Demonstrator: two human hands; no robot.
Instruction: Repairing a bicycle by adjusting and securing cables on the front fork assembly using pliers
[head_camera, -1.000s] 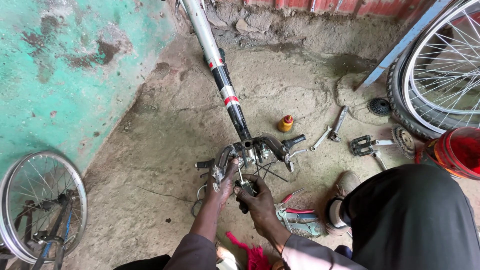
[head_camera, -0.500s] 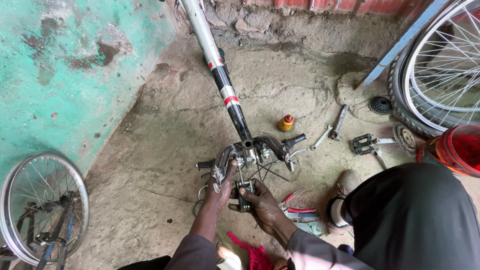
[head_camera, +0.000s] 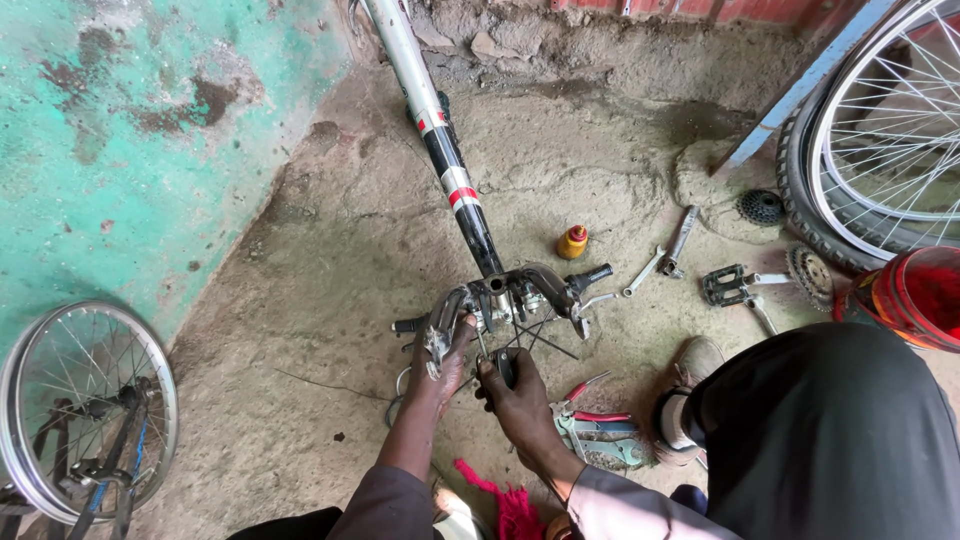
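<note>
A person's left hand (head_camera: 445, 352) closes its grip around the curved silver metal handlebar (head_camera: 505, 290) of an upturned bicycle on the dirt floor (head_camera: 300, 300), while the right hand (head_camera: 515, 395) grips a small dark tool (head_camera: 505, 365) just below it; a yellow oil bottle (head_camera: 572, 242) stands nearby.

Both hands (head_camera: 490, 375) on the bicycle handlebar (head_camera: 505, 290) over dirt floor (head_camera: 330, 260)

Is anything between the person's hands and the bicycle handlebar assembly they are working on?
Nothing visible. The left hand already rests on the handlebar assembly, and the right hand grips a dark part just below it. Pliers lie aside on the ground.
</note>
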